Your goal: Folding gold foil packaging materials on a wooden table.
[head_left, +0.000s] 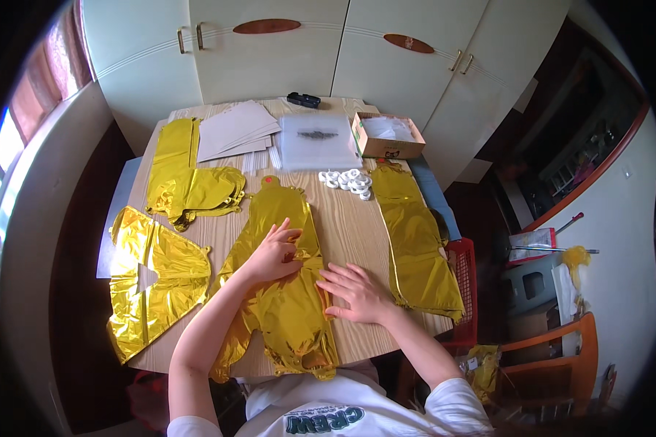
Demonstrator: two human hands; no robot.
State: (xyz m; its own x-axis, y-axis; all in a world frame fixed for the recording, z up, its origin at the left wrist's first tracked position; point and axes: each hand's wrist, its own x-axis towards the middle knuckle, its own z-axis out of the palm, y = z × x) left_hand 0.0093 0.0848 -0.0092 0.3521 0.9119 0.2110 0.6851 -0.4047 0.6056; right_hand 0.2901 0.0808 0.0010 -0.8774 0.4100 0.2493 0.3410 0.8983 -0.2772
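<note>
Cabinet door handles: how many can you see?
4: far-left handle, second handle beside it, third handle further right, far-right handle beside that. None seems hidden.

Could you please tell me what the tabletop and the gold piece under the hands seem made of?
Tabletop: wood or wood-look laminate, fairly matt, judging by its pale, striped grain. Gold piece: probably thin metallised plastic film, glossy, as its creases and mirror-like highlights suggest.

Observed from where I stand: white shirt (270,408), short sleeves (455,408) ending well back from the bare fingers (337,271); bold dark-green lettering (325,420) across the front, smaller print above; forearms (213,320) uncovered.
</note>
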